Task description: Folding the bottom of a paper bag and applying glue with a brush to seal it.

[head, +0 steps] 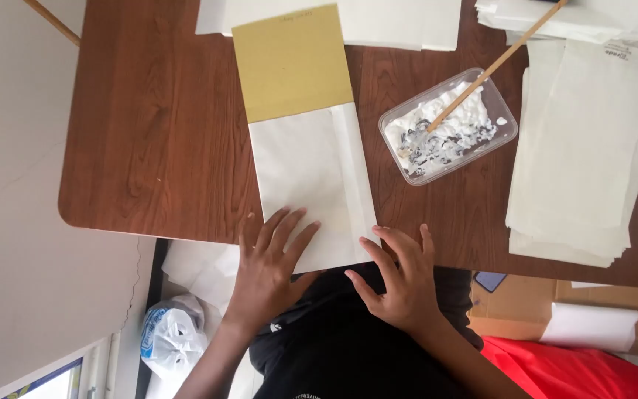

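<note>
A long folded white paper sheet [311, 177] lies on the brown wooden table [156, 133], with a mustard-yellow card [292, 63] over its far end. My left hand [269, 262] rests flat on the paper's near left corner, fingers spread. My right hand [400, 277] presses its fingertips at the paper's near right corner by the table edge, fingers apart. Neither hand grips anything.
A clear plastic tub of white paste [448, 125] holds a wooden stick [500, 63] to the right. Stacks of white paper [581, 148] lie at the right and top. Below the table are a cardboard box [526, 303], a paper roll [588, 325] and a plastic bag [171, 332].
</note>
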